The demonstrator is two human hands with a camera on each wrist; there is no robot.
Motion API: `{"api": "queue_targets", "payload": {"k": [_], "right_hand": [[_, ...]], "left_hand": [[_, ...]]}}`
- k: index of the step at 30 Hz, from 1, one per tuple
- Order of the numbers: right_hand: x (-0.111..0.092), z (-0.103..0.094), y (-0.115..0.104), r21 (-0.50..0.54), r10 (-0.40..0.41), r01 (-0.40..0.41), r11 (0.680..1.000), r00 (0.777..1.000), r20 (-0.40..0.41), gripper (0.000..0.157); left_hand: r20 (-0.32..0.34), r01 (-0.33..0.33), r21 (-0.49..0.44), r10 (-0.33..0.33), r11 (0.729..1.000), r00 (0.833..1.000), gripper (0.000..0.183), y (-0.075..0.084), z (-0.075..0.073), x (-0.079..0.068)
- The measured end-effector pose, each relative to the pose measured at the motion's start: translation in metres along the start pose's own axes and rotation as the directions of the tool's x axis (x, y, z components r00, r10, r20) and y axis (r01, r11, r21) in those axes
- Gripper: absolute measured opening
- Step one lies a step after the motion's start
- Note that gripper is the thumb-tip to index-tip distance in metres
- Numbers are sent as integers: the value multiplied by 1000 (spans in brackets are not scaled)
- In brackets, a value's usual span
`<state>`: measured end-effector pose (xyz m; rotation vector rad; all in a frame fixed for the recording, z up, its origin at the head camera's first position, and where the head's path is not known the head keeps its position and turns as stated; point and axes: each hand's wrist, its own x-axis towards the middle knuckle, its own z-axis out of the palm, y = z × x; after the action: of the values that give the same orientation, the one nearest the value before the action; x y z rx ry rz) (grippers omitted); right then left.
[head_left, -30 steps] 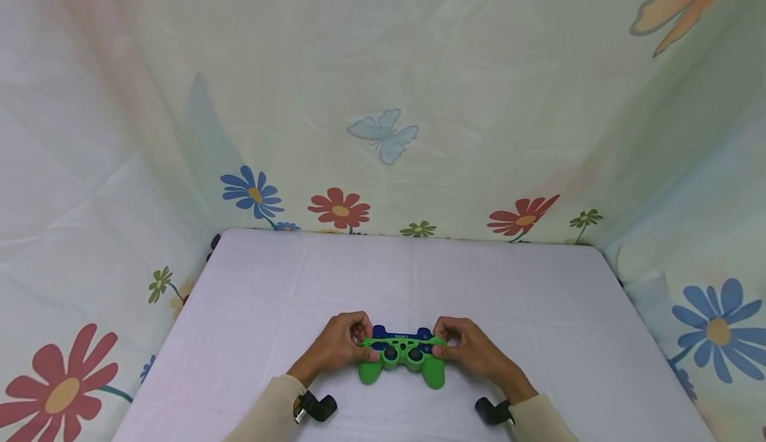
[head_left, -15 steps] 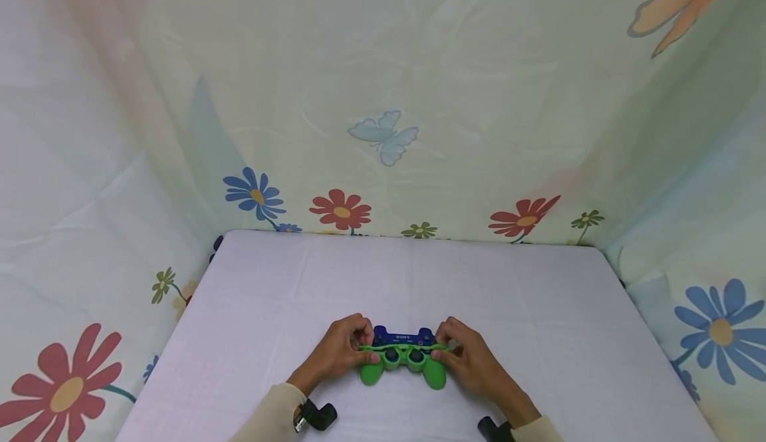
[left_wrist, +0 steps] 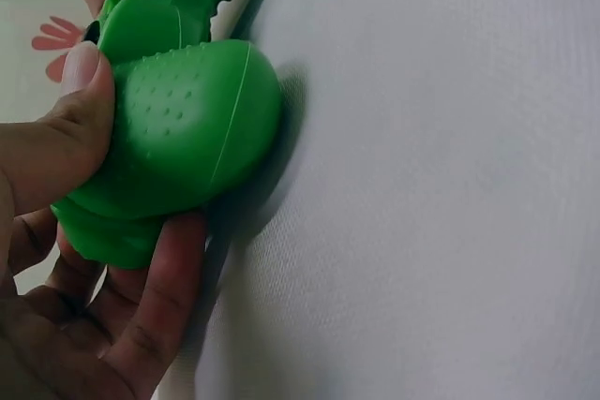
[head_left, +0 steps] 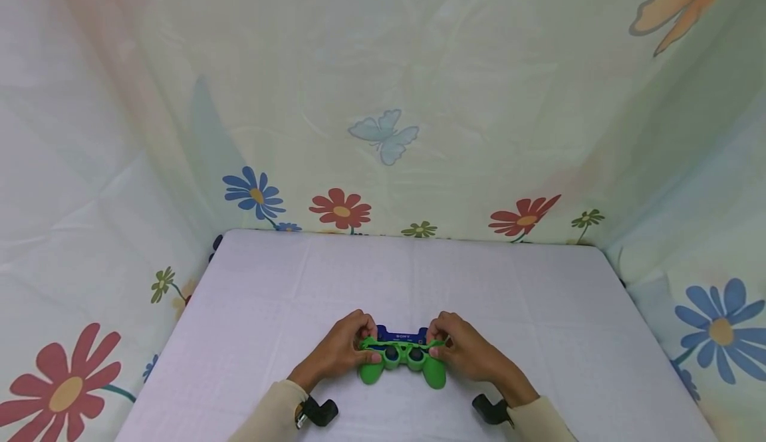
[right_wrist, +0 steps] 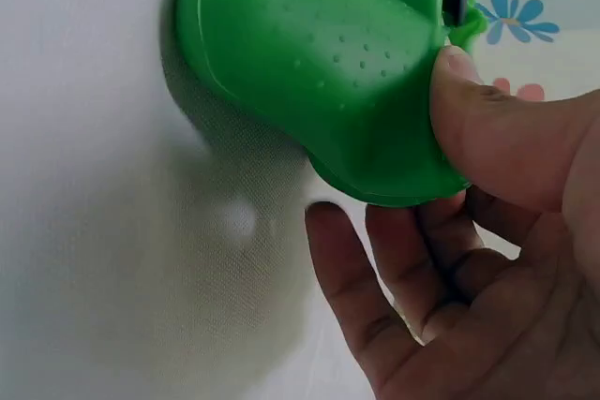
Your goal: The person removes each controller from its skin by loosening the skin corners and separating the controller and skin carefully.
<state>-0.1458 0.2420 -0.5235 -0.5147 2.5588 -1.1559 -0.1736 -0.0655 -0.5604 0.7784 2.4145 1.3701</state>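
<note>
A blue game controller lies near the front middle of the table, its grips covered by a green rubbery skin. Its blue top shows beyond the skin's upper edge, and two dark thumbsticks poke through. At the controller's left end, my left hand pinches the skin, with the thumb on the front. My right hand pinches the skin's upper edge at the other end. Dotted texture marks the green grip in the left wrist view. In the right wrist view, my thumb presses the grip's face, other fingers underneath.
A white cloth covers the table. Behind it hangs a patterned curtain with flowers and butterflies, which also encloses both sides. Dark wrist cameras, left and right, jut inward over the cloth.
The skin's upper edge has been pulled down from the controller's face, baring more blue. My right hand dipped slightly, then came back up and inward. The controller has stayed nearly in place.
</note>
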Motion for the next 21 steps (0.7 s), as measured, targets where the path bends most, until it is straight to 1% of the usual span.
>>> {"api": "queue_targets", "payload": {"k": [4, 9, 11, 13, 16, 18, 21], "right_hand": [[-2, 4, -1, 10, 33, -33, 999, 999, -13, 12], [-9, 13, 5, 38, 18, -15, 999, 997, -80, 14], [-12, 15, 8, 59, 20, -15, 998, 996, -91, 17], [-12, 15, 8, 68, 37, -31, 997, 995, -90, 21], [-12, 15, 8, 40, 35, -31, 999, 995, -90, 28], [-11, 17, 8, 5, 24, -24, 1000, 994, -106, 27], [-13, 20, 9, -17, -1, -1, 1000, 990, -138, 26]], "left_hand": [[-17, -2, -5, 2, 1000, 1000, 29, 1, 3, -1], [-45, -15, -1, 15, 1000, 999, 30, 0, 6, -2], [-50, -12, -1, 12, 1000, 999, 30, 0, 7, -2], [-53, -6, 4, 6, 1000, 999, 31, 2, 7, -3], [-60, -9, 12, 9, 1000, 998, 31, 3, 8, -3], [-66, -19, 22, 20, 1000, 998, 32, 4, 9, -4], [-83, -38, 42, 41, 998, 996, 33, 3, 9, -5]]}}
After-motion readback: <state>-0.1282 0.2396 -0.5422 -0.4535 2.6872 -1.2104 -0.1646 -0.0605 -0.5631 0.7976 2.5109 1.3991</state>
